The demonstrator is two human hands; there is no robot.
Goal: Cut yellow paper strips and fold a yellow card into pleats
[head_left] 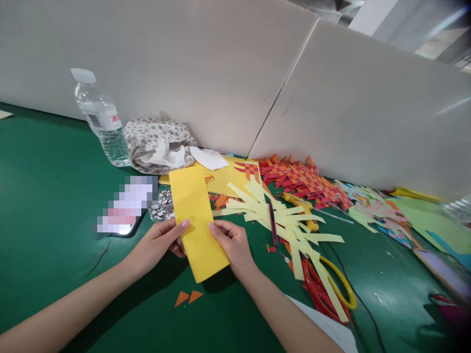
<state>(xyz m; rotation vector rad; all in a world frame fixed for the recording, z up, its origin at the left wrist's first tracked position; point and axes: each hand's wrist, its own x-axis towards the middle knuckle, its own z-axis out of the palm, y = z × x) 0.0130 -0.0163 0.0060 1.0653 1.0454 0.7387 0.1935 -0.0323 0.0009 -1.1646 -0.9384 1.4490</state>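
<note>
A long rectangle of yellow paper point(198, 225) is held up over the green table, tilted slightly. My left hand point(167, 238) pinches its left edge, thumb on the front and fingers behind. On the opposite edge, my right hand point(231, 242) grips the same paper, thumb in front. Two small orange triangles point(181, 298) lie on the table just below the paper. Pale yellow strips point(290, 220) are heaped to the right, with a dark red cutter point(273, 223) on top.
Behind stand a water bottle point(105, 122) and a patterned tissue pouch point(158, 142). A phone point(127, 208) lies left, beside a bag of googly eyes point(162, 205). Rightward are red-orange woven paper pieces point(301, 181), a yellow glue gun point(300, 202), scissors point(320, 291) and a dark cable point(362, 301).
</note>
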